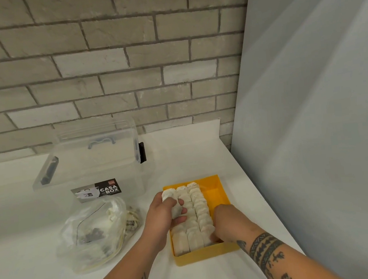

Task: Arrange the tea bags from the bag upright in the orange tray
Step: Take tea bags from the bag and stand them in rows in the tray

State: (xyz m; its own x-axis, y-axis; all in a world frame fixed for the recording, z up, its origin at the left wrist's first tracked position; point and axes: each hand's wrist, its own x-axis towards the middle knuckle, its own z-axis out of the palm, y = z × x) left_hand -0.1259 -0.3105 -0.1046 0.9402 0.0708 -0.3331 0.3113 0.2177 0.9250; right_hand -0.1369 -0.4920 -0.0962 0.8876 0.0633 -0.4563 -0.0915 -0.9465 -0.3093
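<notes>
Over the orange tray (204, 254) on the tabletop (191, 156), the left hand (163, 213) curls its fingers round one tea bag (176, 207), poised above the left row, likely to slot it in. The right hand (224, 222) dips into the bare right-hand strip, fingers against the third row of tea bags (200, 208), seemingly bracing them upright; whether it pinches one can't be told. Three rows stand packed. Left of the tray lies the bag (93, 237), more inside by the look of it.
</notes>
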